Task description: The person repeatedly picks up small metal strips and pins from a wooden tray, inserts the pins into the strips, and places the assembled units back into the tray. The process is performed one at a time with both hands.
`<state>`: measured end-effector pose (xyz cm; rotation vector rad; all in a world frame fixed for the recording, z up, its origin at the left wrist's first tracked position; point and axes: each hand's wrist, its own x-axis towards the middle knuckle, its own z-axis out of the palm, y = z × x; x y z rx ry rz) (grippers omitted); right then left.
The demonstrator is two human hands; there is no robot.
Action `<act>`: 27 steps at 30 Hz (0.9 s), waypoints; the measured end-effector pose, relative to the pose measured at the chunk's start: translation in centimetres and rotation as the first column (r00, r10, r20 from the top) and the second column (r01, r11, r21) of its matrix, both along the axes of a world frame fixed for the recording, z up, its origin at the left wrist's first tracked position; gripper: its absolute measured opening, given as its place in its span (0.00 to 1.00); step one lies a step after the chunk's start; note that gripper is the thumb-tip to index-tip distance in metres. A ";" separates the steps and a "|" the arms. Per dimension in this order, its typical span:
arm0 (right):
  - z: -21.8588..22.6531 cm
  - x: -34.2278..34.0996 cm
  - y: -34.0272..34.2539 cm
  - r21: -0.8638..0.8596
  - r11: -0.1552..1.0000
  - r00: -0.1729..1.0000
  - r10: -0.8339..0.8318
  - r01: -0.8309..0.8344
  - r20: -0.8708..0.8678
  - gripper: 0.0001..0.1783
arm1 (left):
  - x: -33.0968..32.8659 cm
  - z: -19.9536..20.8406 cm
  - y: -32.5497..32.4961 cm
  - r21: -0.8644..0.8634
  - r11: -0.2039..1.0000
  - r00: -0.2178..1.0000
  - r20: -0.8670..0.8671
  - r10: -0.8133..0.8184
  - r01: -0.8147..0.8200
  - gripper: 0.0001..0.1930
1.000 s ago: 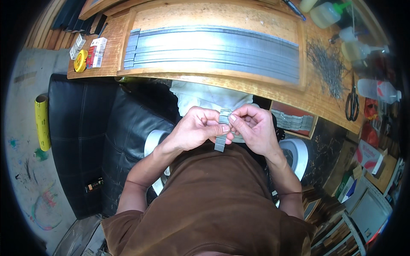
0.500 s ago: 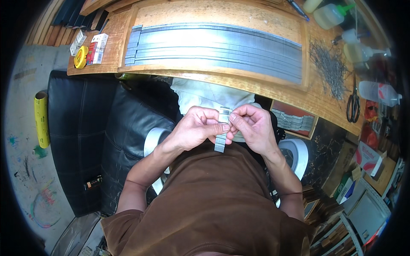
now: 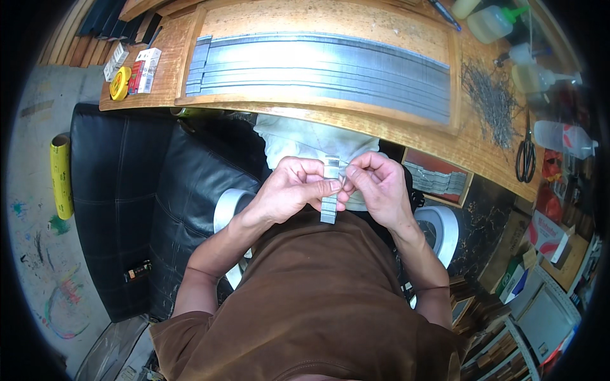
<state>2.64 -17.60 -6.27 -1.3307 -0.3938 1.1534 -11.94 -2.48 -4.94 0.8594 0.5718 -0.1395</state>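
Above my lap, my left hand (image 3: 289, 193) is closed on a narrow banded grey strip (image 3: 329, 211), its thumb pressed across the middle. The strip hangs nearly upright, its ends sticking out above and below the fingers. Close beside it on the right, my right hand (image 3: 386, 190) is pinched, thumb against forefinger. Its fingertips are at the strip's right edge, with a thin pale sliver between the two hands too small to name. Behind both hands a white cloth (image 3: 279, 134) hangs below the table edge.
On the wooden table, a framed tray (image 3: 452, 82) holds rows of grey strips (image 3: 318, 70). To its right are a heap of thin wire pieces (image 3: 492, 95), black scissors (image 3: 525, 152) and squeeze bottles (image 3: 492, 24). A yellow tape measure (image 3: 119, 84) lies left. Below, an open drawer (image 3: 466, 190) holds grey pieces.
The strip has shifted slightly up and straightened toward upright. My right fingertips have drawn a little away from its edge, and a pale sliver shows there. The left hand keeps its grip.
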 end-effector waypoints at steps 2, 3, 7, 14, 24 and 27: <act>-0.7 -0.1 0.0 0.037 0.997 0.996 -0.074 0.072 0.056 0.06 | -0.1 -0.3 0.0 0.033 0.999 1.000 -0.009 -0.007 0.007 0.11; -0.6 0.0 0.1 0.053 0.995 0.996 -0.082 0.080 0.031 0.06 | -0.1 -0.2 0.0 0.029 1.000 1.000 0.003 -0.004 0.004 0.13; 1.2 1.4 -0.3 -0.011 1.000 0.997 0.021 -0.020 0.074 0.05 | -0.1 0.6 -0.2 -0.008 1.000 0.999 0.038 0.017 -0.017 0.20; 1.9 2.0 -0.5 -0.088 0.988 0.933 0.146 -0.123 0.330 0.05 | -0.2 0.4 -0.1 0.004 0.999 0.998 0.046 -0.038 0.038 0.23; 1.2 2.1 -0.3 -0.015 0.989 0.851 0.133 -0.146 0.507 0.05 | -0.2 0.5 -0.3 -0.013 1.000 0.999 0.047 0.015 -0.014 0.23; 1.8 2.2 -0.4 -0.086 0.981 0.845 0.192 -0.172 0.500 0.04 | -0.2 0.5 -0.3 -0.009 1.000 0.999 0.042 0.008 -0.008 0.23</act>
